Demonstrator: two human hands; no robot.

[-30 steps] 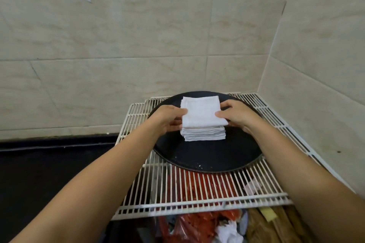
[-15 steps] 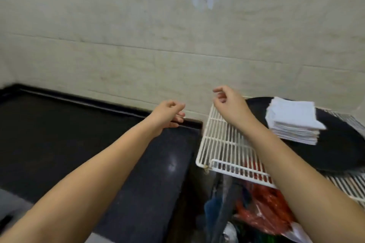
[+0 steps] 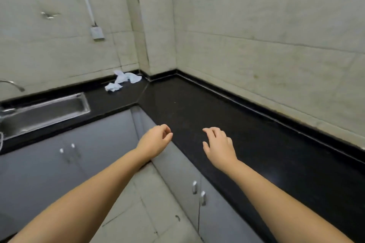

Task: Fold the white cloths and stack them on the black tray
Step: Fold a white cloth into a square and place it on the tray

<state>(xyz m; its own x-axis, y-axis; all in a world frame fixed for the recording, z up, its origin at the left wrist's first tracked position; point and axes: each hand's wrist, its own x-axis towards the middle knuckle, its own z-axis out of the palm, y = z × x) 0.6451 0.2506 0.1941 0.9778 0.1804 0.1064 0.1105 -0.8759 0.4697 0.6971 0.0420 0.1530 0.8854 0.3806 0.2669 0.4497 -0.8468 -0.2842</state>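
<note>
Crumpled white cloths [image 3: 124, 80] lie in a loose heap on the black countertop [image 3: 207, 110], far back in the corner by the wall. My left hand [image 3: 156, 140] hangs in the air over the counter's front edge, fingers loosely curled, holding nothing. My right hand [image 3: 219, 144] hovers above the counter with its fingers relaxed and spread, also empty. Both hands are well short of the cloths. The black tray and the folded stack are out of view.
A steel sink [image 3: 43, 112] with a tap [image 3: 11, 84] is set in the counter at the left. Grey cabinet doors [image 3: 94, 144] run below the L-shaped counter. Tiled walls close the corner, with a wall socket [image 3: 97, 33] above the cloths.
My hands let go of the folded stack on the tray. The view swung left, off the wire rack and tray, to the counter corner with the crumpled cloths.
</note>
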